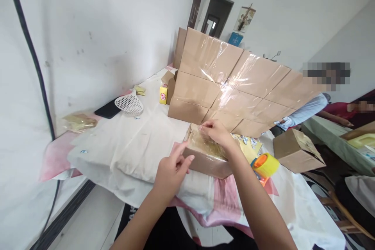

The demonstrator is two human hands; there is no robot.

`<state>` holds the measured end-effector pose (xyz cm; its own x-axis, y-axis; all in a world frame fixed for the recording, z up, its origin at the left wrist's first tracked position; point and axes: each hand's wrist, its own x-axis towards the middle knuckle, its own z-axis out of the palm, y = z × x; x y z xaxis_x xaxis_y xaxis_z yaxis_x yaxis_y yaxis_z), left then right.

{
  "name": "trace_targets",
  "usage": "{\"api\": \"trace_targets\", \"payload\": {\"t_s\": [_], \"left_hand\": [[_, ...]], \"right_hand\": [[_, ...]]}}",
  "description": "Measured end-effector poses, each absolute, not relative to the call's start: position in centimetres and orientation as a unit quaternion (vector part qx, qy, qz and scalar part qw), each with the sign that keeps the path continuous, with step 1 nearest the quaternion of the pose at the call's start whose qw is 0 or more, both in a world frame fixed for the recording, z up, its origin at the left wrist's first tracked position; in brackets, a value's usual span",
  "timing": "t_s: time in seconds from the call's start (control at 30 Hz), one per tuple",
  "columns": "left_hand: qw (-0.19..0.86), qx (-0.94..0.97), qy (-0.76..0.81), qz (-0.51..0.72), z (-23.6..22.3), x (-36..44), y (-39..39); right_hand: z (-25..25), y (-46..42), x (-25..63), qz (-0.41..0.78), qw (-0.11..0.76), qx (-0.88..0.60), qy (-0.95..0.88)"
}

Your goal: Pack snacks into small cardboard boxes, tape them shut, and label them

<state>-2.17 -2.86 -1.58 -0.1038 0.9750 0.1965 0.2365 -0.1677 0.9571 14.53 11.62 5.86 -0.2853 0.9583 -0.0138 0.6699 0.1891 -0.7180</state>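
A small cardboard box [206, 162] lies on the cloth-covered table in front of me, shiny clear tape across its top. Over that top is my right hand [217, 132], its fingers bent and pinched together at the taped surface. Whatever is between those fingertips is too small to make out. My left hand [172, 168] is beside the box's near left corner, thumb and fingers apart, holding nothing. Right of the box sits a tape dispenser [265, 165] with a yellow roll and orange core.
A tall panel of taped cardboard boxes [231, 86] stands behind the box. Left are a white perforated scoop [129, 103], a black flat object [108, 108] and a yellow pack [163, 94]. Another carton [297, 151] sits at right. Two people are beyond, at right.
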Motion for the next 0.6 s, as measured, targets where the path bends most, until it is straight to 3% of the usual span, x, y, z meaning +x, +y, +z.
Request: {"api": "trace_targets", "payload": {"t_s": [0.2,0.6], "left_hand": [[0.238,0.682,0.62,0.307,-1.8,-0.9,-1.4],[0.231,0.698,0.621,0.27,-1.4,-0.9,-3.1]], "right_hand": [[5.7,11.4,14.2,0.258,0.229,-0.545,-0.764],[6.3,11.8,15.4,-0.021,0.323,-0.702,-0.634]]}}
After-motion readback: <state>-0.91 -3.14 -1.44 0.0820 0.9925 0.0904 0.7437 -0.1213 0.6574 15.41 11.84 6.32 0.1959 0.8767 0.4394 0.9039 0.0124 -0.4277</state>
